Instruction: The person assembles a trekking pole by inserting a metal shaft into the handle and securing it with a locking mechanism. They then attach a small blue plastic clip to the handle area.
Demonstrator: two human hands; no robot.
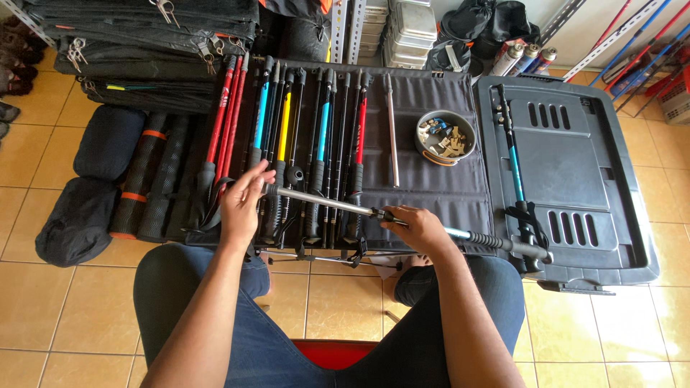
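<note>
Across your lap, over the row of poles (302, 136), you held a silver pole (323, 202) crosswise, left hand (244, 201) clamped near its tip and right hand (420, 228) gripping its lock, seemingly mid-adjustment, calling next for a steady twist.

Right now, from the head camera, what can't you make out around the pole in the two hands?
- Head view: the trekking pole where the left hand and right hand grip it; fingers cover its joints.
- The lower grips of the laid-out poles, hidden behind the hands and the held pole.
- Small parts in the round bowl: too small to identify.
- Poles at the top right: cut off by the frame edge.
</note>
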